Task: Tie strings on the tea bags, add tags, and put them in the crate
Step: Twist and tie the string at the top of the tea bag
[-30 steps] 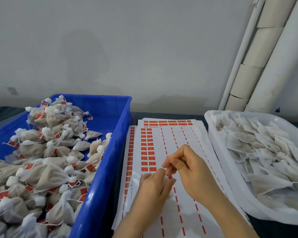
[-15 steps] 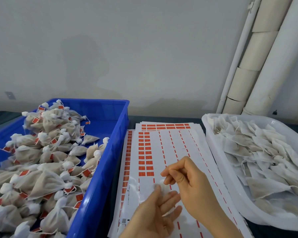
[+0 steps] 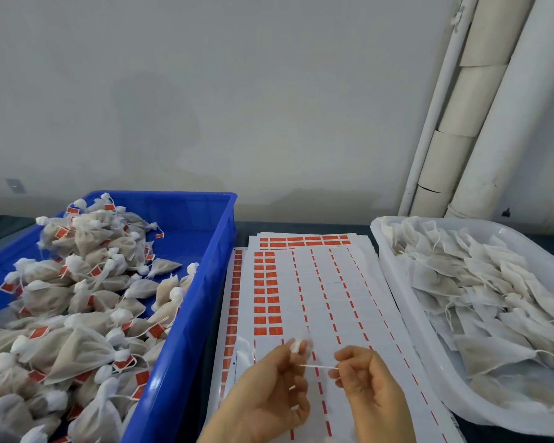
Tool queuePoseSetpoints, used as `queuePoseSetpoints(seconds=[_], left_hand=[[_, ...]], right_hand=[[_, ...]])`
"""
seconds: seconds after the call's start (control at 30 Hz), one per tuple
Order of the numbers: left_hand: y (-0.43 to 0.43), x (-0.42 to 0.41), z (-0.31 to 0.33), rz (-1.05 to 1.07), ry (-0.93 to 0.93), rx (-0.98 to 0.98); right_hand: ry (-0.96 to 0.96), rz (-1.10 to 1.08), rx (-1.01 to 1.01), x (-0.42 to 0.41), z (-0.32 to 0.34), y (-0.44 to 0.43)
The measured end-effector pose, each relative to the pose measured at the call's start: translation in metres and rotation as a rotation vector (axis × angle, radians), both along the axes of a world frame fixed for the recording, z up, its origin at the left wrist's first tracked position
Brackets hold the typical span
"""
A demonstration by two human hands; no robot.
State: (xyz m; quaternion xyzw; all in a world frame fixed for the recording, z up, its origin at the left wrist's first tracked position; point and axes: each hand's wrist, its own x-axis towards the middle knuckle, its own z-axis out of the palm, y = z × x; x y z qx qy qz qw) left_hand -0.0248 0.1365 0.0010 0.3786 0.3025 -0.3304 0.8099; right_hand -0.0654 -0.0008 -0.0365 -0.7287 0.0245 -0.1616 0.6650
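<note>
Left hand (image 3: 269, 391) gripping tea bag (image 3: 300, 345), right hand (image 3: 370, 378) pinching its string (image 3: 319, 367)

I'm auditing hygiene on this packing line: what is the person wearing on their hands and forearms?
Nothing visible. The left hand and right hand are bare: no gloves, rings or watch show. Both wrists are uncovered to the frame's bottom edge; no sleeve is in view.

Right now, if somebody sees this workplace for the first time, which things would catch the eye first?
The blue crate on the left, heaped with tagged tea bags, stands out first. In the front middle, the left hand holds a tea bag while the right hand pinches its string, stretched straight between them over the sheets of red tags. On the right, a white tub holds untied bags.
</note>
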Motion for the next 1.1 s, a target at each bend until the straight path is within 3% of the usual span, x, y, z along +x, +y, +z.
queuePoseSetpoints(seconds=[0.13,0.23,0.37,0.5,0.63,0.8,1.1], left_hand=[[0.008,0.008,0.006,-0.261,-0.123,0.315],[0.013,0.013,0.012,-0.53,-0.291,0.56],[0.016,0.018,0.013,-0.798,-0.588,0.866],[0.014,0.021,0.012,-0.879,-0.776,1.026],[0.01,0.021,0.002,-0.781,-0.838,1.134],[0.011,0.022,-0.005,-0.613,-0.784,1.065],[-0.013,0.02,-0.013,0.108,-0.777,1.047]], right_hand=[[-0.05,0.109,-0.387,0.009,0.011,-0.011],[-0.049,0.292,-0.535,0.019,0.019,-0.014],[0.111,0.518,-0.419,0.03,0.021,-0.009],[0.147,0.482,-0.325,0.034,0.01,0.0],[0.152,0.383,-0.319,0.036,0.004,0.005],[0.187,0.294,-0.298,0.035,0.003,0.003],[0.219,0.153,-0.468,0.043,0.023,0.014]])
